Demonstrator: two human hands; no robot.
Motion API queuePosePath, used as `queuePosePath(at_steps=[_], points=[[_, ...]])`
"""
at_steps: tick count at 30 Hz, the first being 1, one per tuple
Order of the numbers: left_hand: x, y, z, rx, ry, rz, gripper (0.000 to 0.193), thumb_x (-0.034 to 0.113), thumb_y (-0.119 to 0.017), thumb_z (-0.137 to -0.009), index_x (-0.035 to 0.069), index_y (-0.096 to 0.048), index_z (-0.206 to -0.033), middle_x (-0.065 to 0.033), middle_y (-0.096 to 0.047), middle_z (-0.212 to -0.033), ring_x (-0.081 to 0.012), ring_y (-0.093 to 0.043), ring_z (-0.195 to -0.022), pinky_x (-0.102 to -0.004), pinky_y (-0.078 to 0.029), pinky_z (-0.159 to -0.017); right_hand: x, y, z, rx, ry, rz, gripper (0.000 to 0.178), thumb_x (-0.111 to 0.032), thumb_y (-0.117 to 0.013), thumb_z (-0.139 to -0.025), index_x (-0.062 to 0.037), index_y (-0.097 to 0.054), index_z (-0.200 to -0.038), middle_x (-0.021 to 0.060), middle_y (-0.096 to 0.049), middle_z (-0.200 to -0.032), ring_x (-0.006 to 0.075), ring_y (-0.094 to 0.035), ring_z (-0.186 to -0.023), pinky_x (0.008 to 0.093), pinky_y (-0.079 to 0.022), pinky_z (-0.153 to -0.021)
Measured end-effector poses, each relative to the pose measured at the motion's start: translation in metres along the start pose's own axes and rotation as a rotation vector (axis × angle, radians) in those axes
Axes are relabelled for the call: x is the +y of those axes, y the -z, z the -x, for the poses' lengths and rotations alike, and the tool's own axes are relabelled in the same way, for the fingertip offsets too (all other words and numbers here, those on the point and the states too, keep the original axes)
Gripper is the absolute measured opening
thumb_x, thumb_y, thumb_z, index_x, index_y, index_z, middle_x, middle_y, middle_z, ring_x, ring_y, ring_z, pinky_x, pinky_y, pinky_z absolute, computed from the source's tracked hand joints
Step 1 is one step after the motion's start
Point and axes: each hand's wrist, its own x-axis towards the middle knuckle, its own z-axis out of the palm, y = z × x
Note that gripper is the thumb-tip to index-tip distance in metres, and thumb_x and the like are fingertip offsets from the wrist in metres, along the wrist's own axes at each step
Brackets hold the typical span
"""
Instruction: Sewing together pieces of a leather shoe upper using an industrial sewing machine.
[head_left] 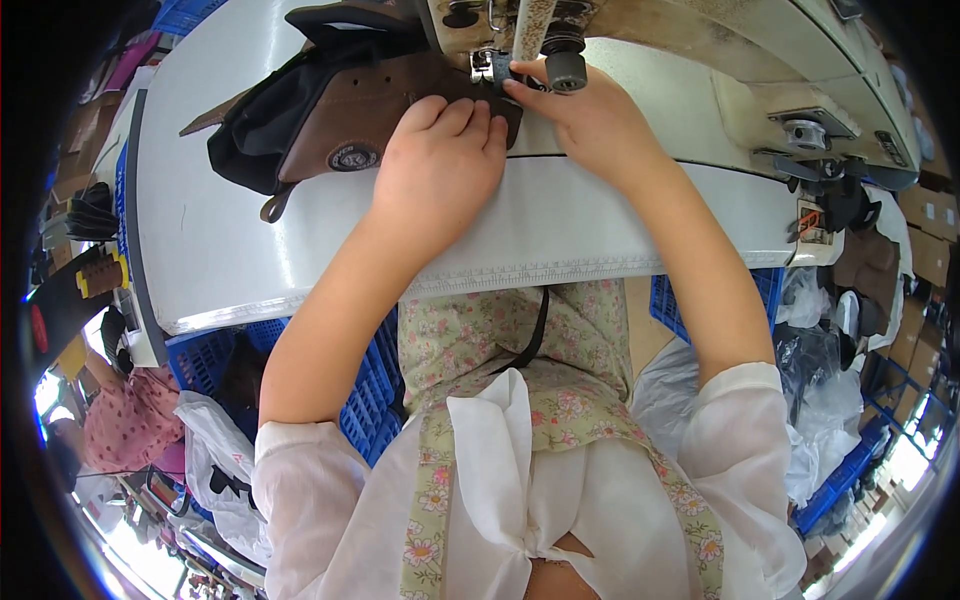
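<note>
A brown leather and black cloth piece, possibly a bag or shoe upper, lies on the sewing table with a round dark badge on its side and a small loop at its lower corner. My left hand presses on its right part, the fingers bent and close together on the brown leather. My right hand is beside the presser foot, thumb and forefinger closing in a pinch on a small dark bit there. What exactly lies between those fingertips is too small to make out.
The sewing machine stands over the far side of the white table. A ruler strip runs along its near edge. Blue crates and plastic bags sit below. A person in a pink dotted garment is at left.
</note>
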Motion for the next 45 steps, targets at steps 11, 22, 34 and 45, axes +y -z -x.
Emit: queuePosePath(at_steps=[11, 22, 34, 45], points=[[-0.001, 0.002, -0.002, -0.028, -0.002, -0.014, 0.043, 0.012, -0.064, -0.069, 0.007, -0.069, -0.112, -0.0061, -0.069, -0.117, -0.0186, -0.06, -0.111, -0.0358, -0.042, -0.098, -0.018, 0.007, -0.003, -0.067, -0.04, 0.155, 0.036, -0.003, -0.06, -0.076, -0.0143, -0.071, -0.109, 0.0009, -0.063, -0.112, 0.021, -0.058, -0.108, 0.0375, -0.049, -0.09], [-0.001, 0.001, -0.004, -0.027, -0.012, -0.031, 0.039, 0.013, -0.062, -0.074, 0.007, -0.068, -0.111, -0.0063, -0.069, -0.117, -0.0188, -0.06, -0.112, -0.0364, -0.042, -0.098, 0.027, 0.008, -0.017, -0.172, -0.026, -0.245, 0.038, 0.005, -0.053, -0.078, -0.0127, -0.074, -0.103, 0.0086, -0.064, -0.116, 0.0289, -0.057, -0.111, 0.0382, -0.046, -0.097], [-0.003, 0.0, -0.005, -0.006, -0.009, -0.015, 0.038, 0.013, -0.062, -0.074, 0.007, -0.068, -0.111, -0.0075, -0.068, -0.117, -0.0197, -0.06, -0.111, -0.0366, -0.041, -0.099, 0.02, 0.008, -0.013, -0.117, 0.087, 0.027, 0.043, 0.002, -0.056, -0.079, -0.023, -0.072, -0.11, 0.0009, -0.065, -0.115, 0.0266, -0.061, -0.105, 0.0388, -0.05, -0.09], [0.0, 0.005, -0.007, -0.029, 0.048, 0.049, 0.039, 0.011, -0.062, -0.073, 0.008, -0.069, -0.111, -0.0074, -0.068, -0.115, -0.0202, -0.059, -0.112, -0.0387, -0.04, -0.102, 0.005, 0.006, -0.008, -0.058, 0.037, 0.081, 0.052, 0.005, -0.054, -0.078, -0.0227, -0.068, -0.12, 0.0009, -0.065, -0.125, 0.0291, -0.062, -0.105, 0.0409, -0.05, -0.09]])
